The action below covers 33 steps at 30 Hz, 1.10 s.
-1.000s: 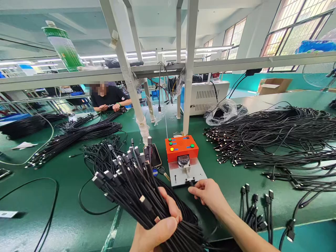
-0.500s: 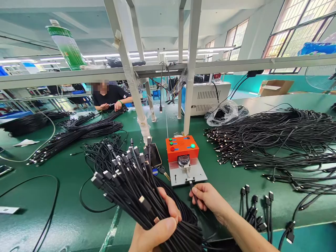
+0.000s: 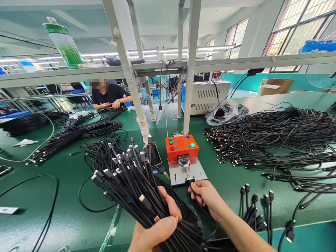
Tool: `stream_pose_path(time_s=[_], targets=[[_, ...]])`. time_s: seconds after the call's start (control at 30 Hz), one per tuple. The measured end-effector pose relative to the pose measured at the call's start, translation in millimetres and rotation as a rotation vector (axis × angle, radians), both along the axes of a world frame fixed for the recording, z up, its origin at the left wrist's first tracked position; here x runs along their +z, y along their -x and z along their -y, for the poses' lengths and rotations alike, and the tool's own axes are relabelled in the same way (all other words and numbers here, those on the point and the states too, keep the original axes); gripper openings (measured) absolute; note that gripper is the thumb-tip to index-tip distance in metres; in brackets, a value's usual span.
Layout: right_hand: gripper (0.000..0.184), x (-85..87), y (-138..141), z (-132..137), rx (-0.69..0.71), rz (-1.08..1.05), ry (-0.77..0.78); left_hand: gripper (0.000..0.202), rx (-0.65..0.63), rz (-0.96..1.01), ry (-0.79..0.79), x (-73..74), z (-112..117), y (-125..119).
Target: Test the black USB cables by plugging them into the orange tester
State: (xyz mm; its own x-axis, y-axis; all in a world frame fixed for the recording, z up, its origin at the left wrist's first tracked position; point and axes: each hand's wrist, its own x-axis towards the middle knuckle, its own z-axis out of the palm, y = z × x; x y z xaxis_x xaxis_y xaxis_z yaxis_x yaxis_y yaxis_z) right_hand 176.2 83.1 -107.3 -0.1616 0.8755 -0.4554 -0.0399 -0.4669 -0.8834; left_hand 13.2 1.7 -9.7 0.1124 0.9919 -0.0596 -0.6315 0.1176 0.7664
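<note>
A skewed push from your right hand (image 3: 206, 196), which pinches a single cable (image 3: 194, 196), could bend its plug (image 3: 191, 181), just ahead of that hand at the metal plate's (image 3: 180, 177) front edge; I cannot tell how fully it is seated; if your left hand (image 3: 159, 232), closed round a thick bundle (image 3: 139, 190), loosens, cables could slip and tangle; the single cable looks black and slim, curving back below your right hand; the bundle's black connectors (image 3: 98, 176) splay unevenly beyond your left hand, metal tips bare.
</note>
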Motion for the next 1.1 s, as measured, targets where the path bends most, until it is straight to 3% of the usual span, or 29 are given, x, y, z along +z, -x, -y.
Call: stream_pose_path(time_s=[1.1], targets=[[0.029,-3.9,-2.4,0.4,0.013,-0.056,-0.006,0.036,0.018,-0.001,0.001,-0.6,0.3,-3.3]])
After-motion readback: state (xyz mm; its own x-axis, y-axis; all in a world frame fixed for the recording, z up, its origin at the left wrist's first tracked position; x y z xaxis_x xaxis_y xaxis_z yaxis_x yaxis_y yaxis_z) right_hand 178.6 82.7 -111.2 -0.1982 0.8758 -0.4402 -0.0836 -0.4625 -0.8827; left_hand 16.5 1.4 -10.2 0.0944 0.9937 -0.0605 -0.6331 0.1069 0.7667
